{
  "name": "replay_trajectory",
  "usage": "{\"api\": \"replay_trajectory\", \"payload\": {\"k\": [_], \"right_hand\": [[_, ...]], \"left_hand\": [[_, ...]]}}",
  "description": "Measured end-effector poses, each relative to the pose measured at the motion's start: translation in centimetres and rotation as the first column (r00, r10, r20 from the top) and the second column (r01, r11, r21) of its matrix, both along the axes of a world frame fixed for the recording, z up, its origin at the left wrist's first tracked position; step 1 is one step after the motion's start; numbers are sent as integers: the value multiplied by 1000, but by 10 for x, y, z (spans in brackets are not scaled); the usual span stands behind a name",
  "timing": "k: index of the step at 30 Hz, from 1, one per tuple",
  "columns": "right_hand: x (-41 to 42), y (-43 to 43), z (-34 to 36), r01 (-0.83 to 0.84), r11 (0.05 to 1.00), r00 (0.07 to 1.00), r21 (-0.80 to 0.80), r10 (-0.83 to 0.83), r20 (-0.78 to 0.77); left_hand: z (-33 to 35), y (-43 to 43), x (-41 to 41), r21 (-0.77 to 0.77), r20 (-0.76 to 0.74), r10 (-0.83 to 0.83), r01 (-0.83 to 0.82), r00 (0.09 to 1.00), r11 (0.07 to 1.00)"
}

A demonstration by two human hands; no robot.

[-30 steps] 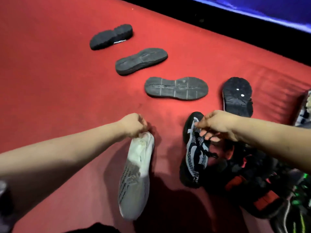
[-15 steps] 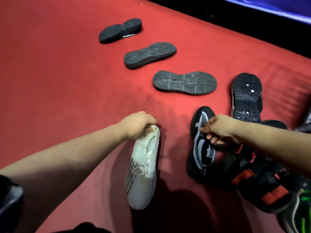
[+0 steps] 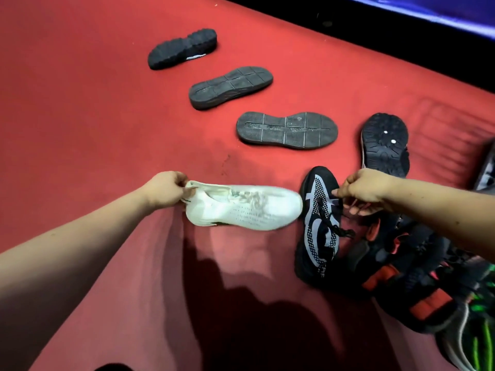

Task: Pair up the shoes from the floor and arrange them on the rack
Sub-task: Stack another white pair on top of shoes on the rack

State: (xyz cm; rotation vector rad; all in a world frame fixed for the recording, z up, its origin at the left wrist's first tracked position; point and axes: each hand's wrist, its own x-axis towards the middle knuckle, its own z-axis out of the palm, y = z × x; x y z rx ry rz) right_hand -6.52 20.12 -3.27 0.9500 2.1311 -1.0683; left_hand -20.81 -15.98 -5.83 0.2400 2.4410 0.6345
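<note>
Head view, looking down on a red carpet [image 3: 80, 124]. Left hand [image 3: 167, 191] closed at the heel of a white knit shoe [image 3: 242, 207], fingers [image 3: 184, 190] curled together and pinching the heel collar, thumb on top. White shoe held sideways, toe pointing right, toe tip just beside a black shoe with grey pattern [image 3: 318, 223]; whether touching or merely close, cannot tell. Underside of the white shoe blurred, so lifted or resting on the carpet, cannot tell. Right hand [image 3: 367, 188] over the black patterned shoe near its laces, fingers bent and drawn together, fingertips [image 3: 337, 192] pinched at the lace area; lower fingers curled underneath, partly hidden. Black patterned shoe lying toe away from the person, upper facing up, leaning against a heap of dark shoes with orange-red patches [image 3: 401, 279] at the right. Green-striped shoe [image 3: 479, 341] at the lower right corner, partly cut off. Farther out on the carpet, four dark shoes soles up: a chunky black one [image 3: 182, 48] farthest, then a flat grey-soled one [image 3: 230, 87], another grey-soled one [image 3: 286, 129], and a black lugged one [image 3: 384, 143] just beyond the right hand. Shadows of both arms across the near carpet.
</note>
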Motion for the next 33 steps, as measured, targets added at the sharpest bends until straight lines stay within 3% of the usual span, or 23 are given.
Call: {"api": "replay_trajectory", "payload": {"k": [2, 3, 5, 6, 8, 12, 17, 20, 26, 30, 33], "right_hand": [[0, 0, 0, -2, 1000, 1000, -4, 2, -3], [0, -1, 0, -7, 1000, 1000, -7, 7, -4], [-1, -2, 1, -15, 1000, 1000, -17, 15, -7], [-2, -2, 2, -16, 1000, 1000, -27, 16, -12], [-1, -3, 5, -19, 999, 999, -41, 18, -26], [8, -2, 18, -13, 999, 999, -35, 11, -45], [57, 16, 35, 40, 998, 999, -51, -39, 14], [91, 27, 51, 94, 995, 995, -28, -93, 17], [155, 41, 81, 241, 970, 970, -11, -241, 15], [202, 51, 97, 335, 942, 942, -2, -335, 10], [240, 53, 108, 420, 908, 908, 1, -420, 1]], "left_hand": [[6, 9, 3, -54, 69, -61, 64, 996, 996], [11, 15, 4, -135, -7, -168, 165, 986, 977], [19, 29, 10, -248, -307, -340, 270, 889, 930], [23, 39, 15, -233, -420, -376, 302, 826, 924], [30, 66, 32, -161, -488, -426, 401, 762, 902], [39, 122, 74, 55, -378, -491, 549, 785, 834], [44, 163, 105, 120, -302, -683, 737, 665, 665], [46, 184, 118, 161, -278, -727, 776, 628, 610], [54, 223, 141, 104, -225, -861, 890, 457, 445], [61, 254, 162, 111, -213, -895, 920, 392, 376], [69, 277, 189, 98, -232, -930, 958, 284, 269]]}}
